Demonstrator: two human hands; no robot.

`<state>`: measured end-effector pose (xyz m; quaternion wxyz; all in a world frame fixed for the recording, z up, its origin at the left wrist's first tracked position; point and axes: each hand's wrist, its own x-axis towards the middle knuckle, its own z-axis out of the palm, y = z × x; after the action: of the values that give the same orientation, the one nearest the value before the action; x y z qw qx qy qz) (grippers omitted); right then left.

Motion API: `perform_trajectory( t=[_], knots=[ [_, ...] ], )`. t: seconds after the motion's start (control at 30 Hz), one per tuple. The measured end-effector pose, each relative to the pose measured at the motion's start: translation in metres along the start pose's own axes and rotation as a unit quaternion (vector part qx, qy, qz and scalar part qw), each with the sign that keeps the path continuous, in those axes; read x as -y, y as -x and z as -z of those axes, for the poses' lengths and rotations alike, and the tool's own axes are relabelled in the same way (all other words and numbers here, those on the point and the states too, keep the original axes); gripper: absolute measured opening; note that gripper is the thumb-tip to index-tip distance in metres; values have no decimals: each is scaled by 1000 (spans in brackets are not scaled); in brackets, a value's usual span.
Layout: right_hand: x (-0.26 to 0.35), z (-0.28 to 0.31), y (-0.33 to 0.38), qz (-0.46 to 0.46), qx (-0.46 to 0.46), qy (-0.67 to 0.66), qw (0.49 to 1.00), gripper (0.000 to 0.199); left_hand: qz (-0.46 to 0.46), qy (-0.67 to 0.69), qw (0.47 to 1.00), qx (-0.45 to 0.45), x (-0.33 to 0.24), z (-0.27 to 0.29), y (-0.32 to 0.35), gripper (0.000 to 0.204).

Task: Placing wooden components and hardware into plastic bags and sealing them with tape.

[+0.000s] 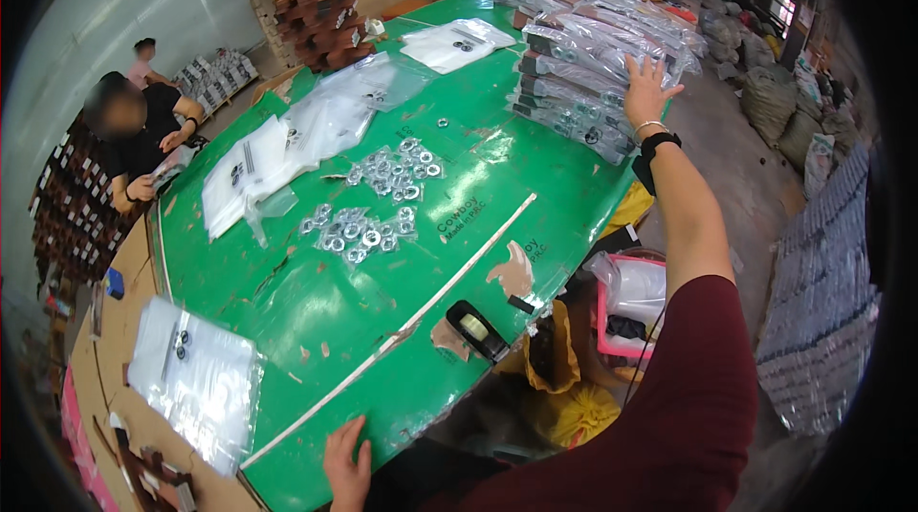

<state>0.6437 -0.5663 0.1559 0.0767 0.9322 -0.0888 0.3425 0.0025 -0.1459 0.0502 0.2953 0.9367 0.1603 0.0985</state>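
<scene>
My right hand (650, 91) reaches out to the far right with its fingers spread. It lies on the side of a tall stack of plastic-wrapped packages (564, 82) at the table's right edge. Down at the near edge, my left hand (347, 464) rests by the green tabletop (335, 321), fingers apart and holding nothing. Left of it lies a pile of clear plastic bags (215, 388) with small dark rings showing on top. Two heaps of small bagged metal nuts (359, 233) sit in mid-table, with more clear bags (277, 153) fanned out behind them.
A black tape dispenser (476, 330) stands near the front edge. Below that edge are a pink-rimmed bin (631, 306) and yellow sacks (574, 412). Stacked brown pieces (325, 20) rise at the back. Across the table on the left, a person in black (143, 130) handles a clear bag.
</scene>
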Motion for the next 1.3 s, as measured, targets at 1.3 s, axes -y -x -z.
perform_trajectory(
  t=[1.3],
  knots=[
    [242,437,535,541,559,-590,218,24,601,6,799,19,210,234,345,45]
  ],
)
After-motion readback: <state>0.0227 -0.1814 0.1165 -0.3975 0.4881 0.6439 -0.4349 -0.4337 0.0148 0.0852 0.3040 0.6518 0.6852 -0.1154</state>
